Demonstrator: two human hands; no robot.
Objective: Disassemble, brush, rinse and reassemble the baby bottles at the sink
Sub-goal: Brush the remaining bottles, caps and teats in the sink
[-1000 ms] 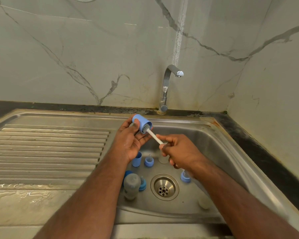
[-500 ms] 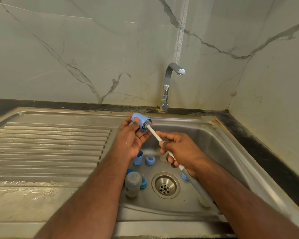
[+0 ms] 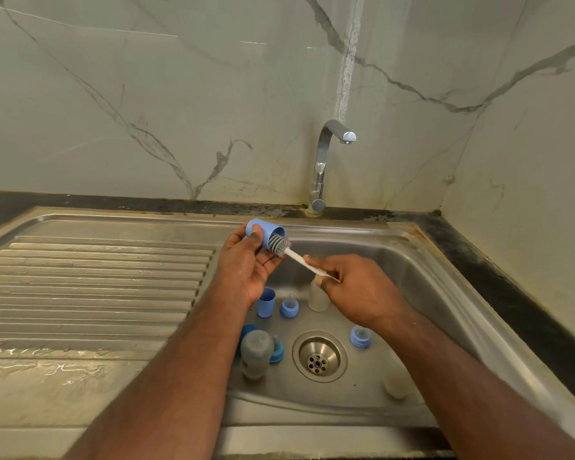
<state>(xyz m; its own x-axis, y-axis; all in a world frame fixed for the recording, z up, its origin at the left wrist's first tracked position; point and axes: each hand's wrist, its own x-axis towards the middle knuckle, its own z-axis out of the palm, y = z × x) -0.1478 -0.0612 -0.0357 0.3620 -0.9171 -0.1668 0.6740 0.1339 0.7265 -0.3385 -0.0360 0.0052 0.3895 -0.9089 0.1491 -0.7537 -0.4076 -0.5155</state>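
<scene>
1. blue cap (image 3: 263, 234): a small open-mouthed cylinder lying tilted in the left hand (image 3: 246, 267), thumb on its top side and fingers curled beneath it, above the back-left rim of the basin.
2. inside the cap: the grey ribbed head of the bottle brush (image 3: 279, 246) sits partly in the mouth, its outer ribs showing outside the rim.
3. the brush's white handle slants down to the right into the right hand (image 3: 356, 290), whose thumb and curled fingers pinch it; the handle's far end is hidden by that hand.
4. steel sink (image 3: 445, 293): on its floor stand a second blue cap (image 3: 265, 303), mouth up, and just beside it a blue collar with teat (image 3: 289, 307); a cloudy bottle body (image 3: 317, 298) stands partly behind the right hand's fingers.
5. nearer the viewer, a grey-tinted bottle (image 3: 255, 353) stands left of the drain (image 3: 319, 356), with blue parts touching its left and right sides; another blue collar with teat (image 3: 360, 336) is right of the drain, and a pale bottle (image 3: 395, 381) stands near the front-right corner.
6. what the bottles hold cannot be told.
7. edges: the ribbed draining board (image 3: 97, 287) runs left of the basin, wet along its front; the tap (image 3: 326, 161) rises at the back edge, spout over the basin, well above both hands.
</scene>
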